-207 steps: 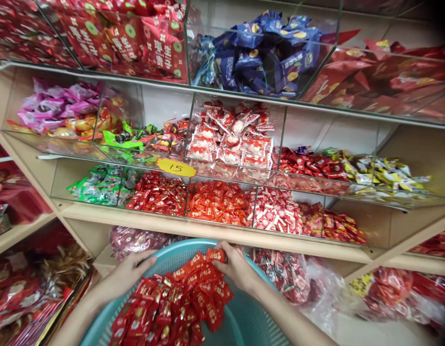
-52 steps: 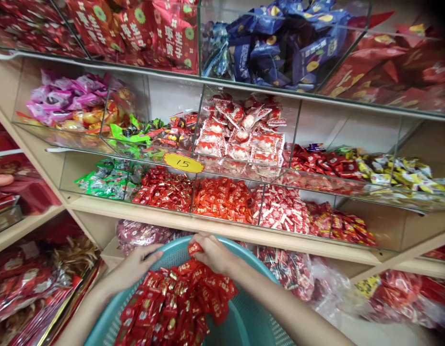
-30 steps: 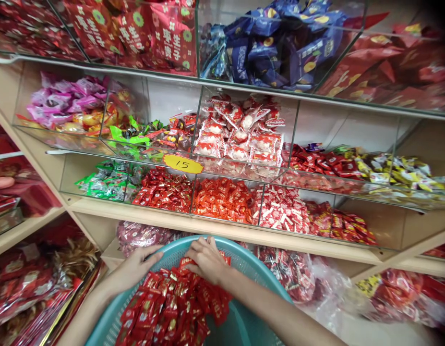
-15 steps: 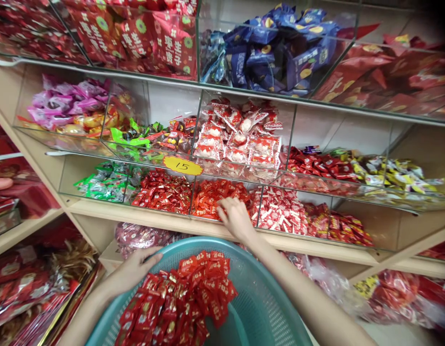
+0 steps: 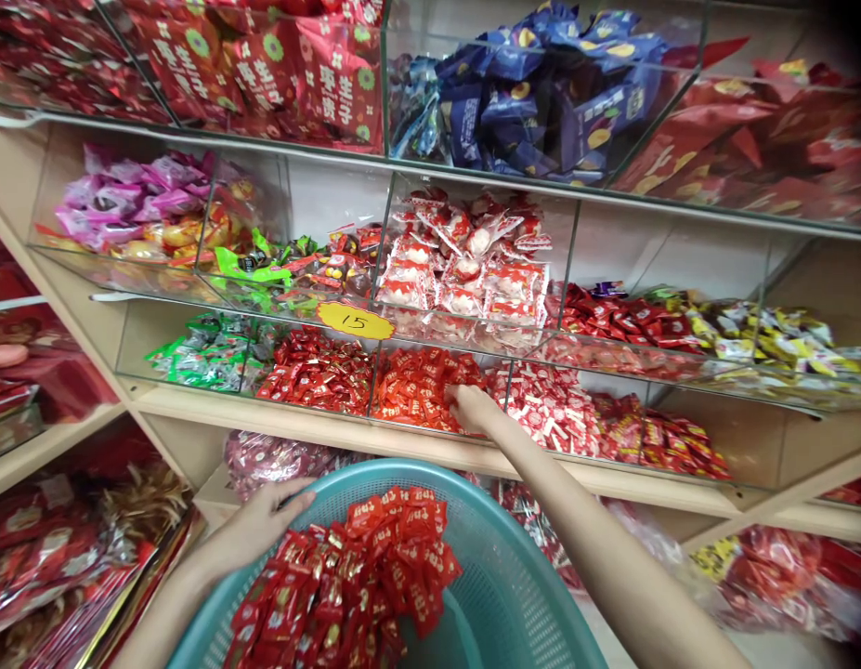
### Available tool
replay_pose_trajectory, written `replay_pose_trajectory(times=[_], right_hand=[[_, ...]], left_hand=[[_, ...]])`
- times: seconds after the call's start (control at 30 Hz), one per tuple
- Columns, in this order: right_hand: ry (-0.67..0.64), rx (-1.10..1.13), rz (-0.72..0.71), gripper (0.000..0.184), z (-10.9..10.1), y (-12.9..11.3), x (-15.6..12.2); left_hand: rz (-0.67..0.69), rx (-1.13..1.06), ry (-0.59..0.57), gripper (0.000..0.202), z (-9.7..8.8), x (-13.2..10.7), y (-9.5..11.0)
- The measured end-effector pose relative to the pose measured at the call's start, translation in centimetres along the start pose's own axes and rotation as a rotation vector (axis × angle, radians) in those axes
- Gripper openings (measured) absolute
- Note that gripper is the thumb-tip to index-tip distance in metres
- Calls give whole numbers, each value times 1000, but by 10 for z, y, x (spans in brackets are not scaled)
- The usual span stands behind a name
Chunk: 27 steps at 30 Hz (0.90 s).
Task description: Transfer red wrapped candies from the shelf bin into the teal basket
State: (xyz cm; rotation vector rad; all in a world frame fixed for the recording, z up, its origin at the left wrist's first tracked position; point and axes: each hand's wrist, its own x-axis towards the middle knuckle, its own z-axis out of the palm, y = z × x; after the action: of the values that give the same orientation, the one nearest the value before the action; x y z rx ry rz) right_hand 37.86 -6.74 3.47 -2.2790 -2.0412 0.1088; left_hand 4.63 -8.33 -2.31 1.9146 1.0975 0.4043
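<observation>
A teal plastic basket [image 5: 514, 595] sits in front of me, with a heap of red candy packets [image 5: 353, 585] in it. My left hand [image 5: 259, 525] grips the basket's far left rim, fingers curled over the edge. My right hand [image 5: 472, 406] reaches into the glass bin of orange-red candy packets [image 5: 420, 388] on the lowest shelf row. Its fingers are curled down among the packets; whether they hold any is hidden.
Glass-fronted bins hold green [image 5: 200, 353], dark red [image 5: 319, 372] and red-white [image 5: 548, 413] candies beside that bin. A yellow tag marked 15 [image 5: 355, 321] hangs above. Higher shelves carry pink, white, blue and red packs. Bagged goods lie under the wooden shelf [image 5: 416, 451].
My right hand left the candy heap in the basket, rose to the shelf, and now digs deeper into the orange-red candy bin. My left hand stays on the rim.
</observation>
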Motion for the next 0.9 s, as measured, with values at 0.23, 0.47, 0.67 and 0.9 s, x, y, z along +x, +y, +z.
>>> replay_pose_trajectory(times=[0.23,0.47,0.67,0.9], right_hand=[[-89,9,-147,36,4,11,5],[21,38,-186,22,10,11,1],[149,143,-234,14,7,14,1],[229,262,-228,19,13,13,3]], left_hand=[[-17,0,23,53,1,1,-1],[-5,0,5,50,0,-1,0],[-16,25,26,53,1,0,2],[-2,22,31,51,0,0,-3]])
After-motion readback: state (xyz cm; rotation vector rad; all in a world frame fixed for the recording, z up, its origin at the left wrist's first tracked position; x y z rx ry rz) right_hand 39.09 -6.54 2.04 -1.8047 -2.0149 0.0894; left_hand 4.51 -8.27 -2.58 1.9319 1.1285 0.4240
